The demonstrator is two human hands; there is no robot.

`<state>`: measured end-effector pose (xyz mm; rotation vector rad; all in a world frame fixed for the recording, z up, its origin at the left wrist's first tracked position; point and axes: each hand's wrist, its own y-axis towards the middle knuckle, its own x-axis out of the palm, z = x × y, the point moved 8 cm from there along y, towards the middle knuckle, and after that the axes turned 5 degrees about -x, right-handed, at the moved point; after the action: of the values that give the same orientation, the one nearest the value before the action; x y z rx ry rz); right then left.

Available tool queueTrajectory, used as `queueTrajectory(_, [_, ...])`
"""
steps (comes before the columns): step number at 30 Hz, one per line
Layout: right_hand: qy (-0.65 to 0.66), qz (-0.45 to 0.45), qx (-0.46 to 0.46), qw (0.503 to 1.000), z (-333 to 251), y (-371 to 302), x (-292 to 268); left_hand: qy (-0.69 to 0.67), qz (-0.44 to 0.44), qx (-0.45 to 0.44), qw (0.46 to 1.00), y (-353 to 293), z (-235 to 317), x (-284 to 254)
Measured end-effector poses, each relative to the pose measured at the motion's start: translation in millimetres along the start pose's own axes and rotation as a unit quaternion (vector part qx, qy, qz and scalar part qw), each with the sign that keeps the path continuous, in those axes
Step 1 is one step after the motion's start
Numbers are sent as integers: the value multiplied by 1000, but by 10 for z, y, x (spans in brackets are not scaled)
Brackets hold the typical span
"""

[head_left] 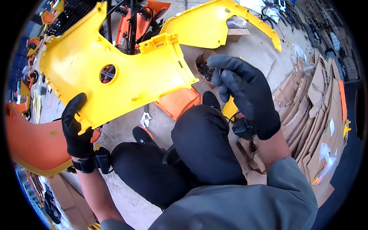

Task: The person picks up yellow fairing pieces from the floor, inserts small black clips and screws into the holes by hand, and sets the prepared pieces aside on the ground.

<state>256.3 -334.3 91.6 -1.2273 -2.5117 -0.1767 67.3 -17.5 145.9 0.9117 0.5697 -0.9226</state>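
Note:
My left hand [78, 126], in a black glove, grips the lower left corner of a large yellow plastic panel [134, 84]. The panel is tilted up in front of me, with a round hole near its middle and clips along its edges. To the right of the panel, apart from it, my gloved right hand [245, 90] is raised. Its fingers are curled in toward the thumb, and whatever they may pinch is too small to name. Beyond that hand stands an open cardboard box [204, 65] holding small dark parts.
Another yellow panel [199, 28] lies ahead on the floor. Orange panels lie under the held one [178, 102] and at my left [34, 142]. An adjustable wrench [145, 119] rests near my foot. Flattened cardboard [303, 111] is piled at the right.

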Motion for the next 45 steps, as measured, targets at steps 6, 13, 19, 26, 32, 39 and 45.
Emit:
queueTrajectory(6, [70,-10,22,997,22,-208,194,-10,-8,-37,999,-188,55,-57])
queueTrajectory(13, [74,-22,-1,997,-102,-351,277,8,1,-42,999,-436,32,-72])
queueTrajectory(19, [86,-27,42,995,-53,-446,290,-220,-12,-181,958,-587,-36,134])
queueTrajectory(26, [-72,14,20,997,-16,-592,100,-190,-91,-135,968,-652,30,362])
queueTrajectory(32, [-221,-35,-90,971,-27,-658,188,-328,-146,-251,899,-784,-113,487])
queueTrajectory(39, [-273,-47,-139,951,-109,-690,270,-89,-121,-162,975,-782,-87,371])
queueTrajectory(45, [-452,-75,-294,839,-364,-717,434,-6,-118,-127,985,-777,-19,277])
